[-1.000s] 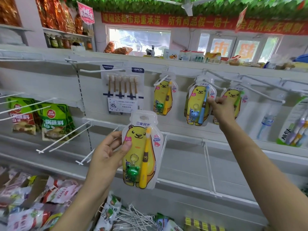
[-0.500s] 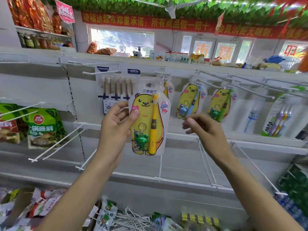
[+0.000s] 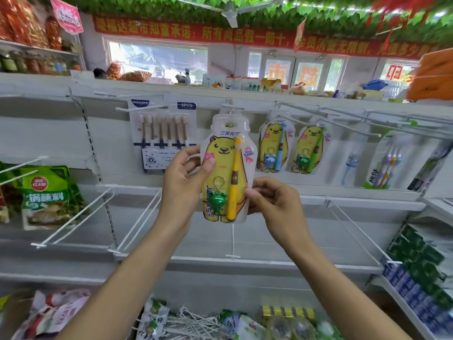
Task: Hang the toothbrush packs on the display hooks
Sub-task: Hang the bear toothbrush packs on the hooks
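A yellow bear toothbrush pack (image 3: 226,173) is held upright in front of the white display wall, gripped from both sides. The left hand (image 3: 182,182) is curled round the pack's left edge, its thumb pressed flat on the front near the bear's cheek and its fingers tucked behind; the right hand (image 3: 272,200) pinches the lower right edge between thumb and bent fingers. A yellow toothbrush and a green frog keyring are sealed inside the pack, and the hang hole at its top lies just below a white display hook (image 3: 231,107) — whether the hole is touched by the hook cannot be told. To the right, two matching packs are already hung side by side on hooks: one with a blue brush (image 3: 275,146) and one with a green brush (image 3: 310,149). To the left, a six-piece brush card (image 3: 163,133) is hung, partly hidden behind the left hand. Further right, an adult toothbrush pack (image 3: 386,165) is seen, blurred. Bare white hooks (image 3: 73,217) are projected from the lower rail, and green seasoning bags (image 3: 47,195) are hung at far left. Along the bottom edge, loose hooks and snack packets (image 3: 191,322) are heaped together.
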### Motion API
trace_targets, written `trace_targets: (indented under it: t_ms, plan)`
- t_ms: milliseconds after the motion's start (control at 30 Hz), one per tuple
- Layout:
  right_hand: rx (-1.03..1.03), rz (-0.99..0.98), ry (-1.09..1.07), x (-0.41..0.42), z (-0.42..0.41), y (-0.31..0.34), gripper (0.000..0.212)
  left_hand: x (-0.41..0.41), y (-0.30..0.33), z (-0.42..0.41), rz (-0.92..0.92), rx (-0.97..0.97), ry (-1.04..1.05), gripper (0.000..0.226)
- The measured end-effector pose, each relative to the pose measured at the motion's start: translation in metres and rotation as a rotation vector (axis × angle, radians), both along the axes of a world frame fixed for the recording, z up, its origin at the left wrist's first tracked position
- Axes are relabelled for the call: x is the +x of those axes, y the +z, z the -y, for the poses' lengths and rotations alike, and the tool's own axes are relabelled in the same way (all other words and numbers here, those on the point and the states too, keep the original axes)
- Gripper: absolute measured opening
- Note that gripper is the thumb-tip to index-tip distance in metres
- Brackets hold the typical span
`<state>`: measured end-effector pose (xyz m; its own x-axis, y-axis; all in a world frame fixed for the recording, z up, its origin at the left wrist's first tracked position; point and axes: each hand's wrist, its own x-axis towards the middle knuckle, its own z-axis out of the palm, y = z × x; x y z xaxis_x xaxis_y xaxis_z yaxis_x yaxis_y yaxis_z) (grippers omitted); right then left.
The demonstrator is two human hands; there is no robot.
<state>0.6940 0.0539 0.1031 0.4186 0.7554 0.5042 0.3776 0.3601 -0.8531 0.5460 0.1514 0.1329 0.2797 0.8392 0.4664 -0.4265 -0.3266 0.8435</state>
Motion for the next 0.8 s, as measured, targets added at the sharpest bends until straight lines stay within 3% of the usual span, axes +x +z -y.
trace_targets:
  t_ms: [800]
  plan:
    - [-0.057, 0.025, -0.227, 0.044, -0.098, -0.007, 0.014, 0.043, 0.006, -0.102, -0.312, 0.138, 0.145, 0.025]
